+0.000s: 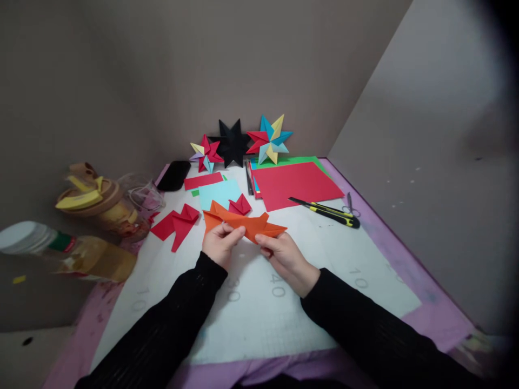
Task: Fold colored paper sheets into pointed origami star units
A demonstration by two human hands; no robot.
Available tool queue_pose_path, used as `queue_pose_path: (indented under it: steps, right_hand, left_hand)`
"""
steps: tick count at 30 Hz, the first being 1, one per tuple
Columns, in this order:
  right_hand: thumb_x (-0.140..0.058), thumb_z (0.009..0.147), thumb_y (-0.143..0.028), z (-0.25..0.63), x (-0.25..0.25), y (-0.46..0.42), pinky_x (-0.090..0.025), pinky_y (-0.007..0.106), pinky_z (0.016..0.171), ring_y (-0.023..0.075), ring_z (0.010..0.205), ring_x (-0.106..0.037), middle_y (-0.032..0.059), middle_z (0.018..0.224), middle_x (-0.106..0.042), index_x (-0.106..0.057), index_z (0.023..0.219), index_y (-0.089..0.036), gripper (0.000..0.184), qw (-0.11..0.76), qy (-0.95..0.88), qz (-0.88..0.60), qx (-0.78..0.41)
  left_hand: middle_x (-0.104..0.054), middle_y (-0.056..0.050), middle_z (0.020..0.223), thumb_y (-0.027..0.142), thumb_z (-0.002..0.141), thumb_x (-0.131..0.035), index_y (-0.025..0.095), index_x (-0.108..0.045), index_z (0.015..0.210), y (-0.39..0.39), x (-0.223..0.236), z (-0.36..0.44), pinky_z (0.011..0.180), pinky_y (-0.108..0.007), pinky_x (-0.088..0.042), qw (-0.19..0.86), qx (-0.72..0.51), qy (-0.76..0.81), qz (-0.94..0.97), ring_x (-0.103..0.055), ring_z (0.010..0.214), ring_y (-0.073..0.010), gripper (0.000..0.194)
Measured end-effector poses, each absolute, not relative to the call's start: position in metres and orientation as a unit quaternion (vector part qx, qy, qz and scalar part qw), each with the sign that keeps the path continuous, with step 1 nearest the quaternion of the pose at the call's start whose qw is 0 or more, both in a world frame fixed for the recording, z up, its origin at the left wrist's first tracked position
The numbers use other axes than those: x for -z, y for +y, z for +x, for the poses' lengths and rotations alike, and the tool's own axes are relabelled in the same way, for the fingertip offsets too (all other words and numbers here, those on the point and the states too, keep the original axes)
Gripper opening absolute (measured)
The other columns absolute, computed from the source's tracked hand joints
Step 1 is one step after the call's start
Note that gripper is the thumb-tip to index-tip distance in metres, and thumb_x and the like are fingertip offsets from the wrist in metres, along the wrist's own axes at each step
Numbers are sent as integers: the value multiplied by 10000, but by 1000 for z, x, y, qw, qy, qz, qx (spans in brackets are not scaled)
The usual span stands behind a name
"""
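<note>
While a white mat (259, 335) lay beneath, the left hand (219, 244) and right hand (286, 258) pinched folded orange paper (247, 222) between thumbs and fingers.
The paper was above the mat, gripped near its middle and its right end. Just beyond lay 2 folded red pieces (182, 222), then a cutter (332, 212) touching a red sheet (295, 181); farthest, 3 paper stars (232, 143) stood by the wall (251, 65).

head view | head-worn camera | facing forward, down | near hands (221, 244)
</note>
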State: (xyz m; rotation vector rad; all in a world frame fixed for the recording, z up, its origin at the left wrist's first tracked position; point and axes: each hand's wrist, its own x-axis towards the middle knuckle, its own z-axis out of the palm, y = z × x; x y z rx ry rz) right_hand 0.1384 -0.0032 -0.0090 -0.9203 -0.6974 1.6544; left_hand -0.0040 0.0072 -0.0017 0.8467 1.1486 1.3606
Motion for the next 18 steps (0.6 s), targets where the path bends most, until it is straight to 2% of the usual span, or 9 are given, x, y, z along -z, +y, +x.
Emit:
queue_pose_path:
  steps: [4,8,11,14,18]
  right_hand:
    - [-761,589,-209,140,10,-4,-200,215,427,53,486,-315,-45,594,-481,-572,673,-140,218,531,-303,-381,-694]
    - [-750,598,-230,142,10,-2,-172,222,426,52,475,-277,-45,574,-467,-555,648,-142,220,526,-305,-392,-690]
    - [-747,600,-248,143,9,0,-156,224,427,51,473,-264,-39,588,-485,-572,683,-141,221,533,-304,-398,-682]
    - [-748,597,-262,144,6,0,-174,222,429,52,466,-276,-49,555,-466,-564,658,-145,226,541,-314,-401,-670]
    - [-734,621,-281,141,4,-4,-220,219,436,58,456,-302,-66,487,-423,-553,608,-154,221,520,-366,-412,-653]
  left_hand:
    - [-484,58,417,315,508,-812,151,-508,507,18,-8,-15,409,-178,-258,573,-611,471,277,-381,403,-39,345]
    - [-496,61,491,255,454,-834,134,-567,557,27,-14,-26,428,-149,-305,579,-663,425,209,-413,454,-27,310]
    - [-564,49,603,287,476,-840,149,-620,665,25,-11,-23,477,-138,-359,582,-679,397,205,-485,532,-34,321]
    - [-650,1,756,314,516,-833,171,-667,836,15,-2,-10,532,-177,-406,621,-602,407,295,-570,645,-90,388]
    - [-664,-50,682,345,559,-809,119,-682,725,2,6,5,583,-259,-445,626,-506,448,389,-597,664,-169,307]
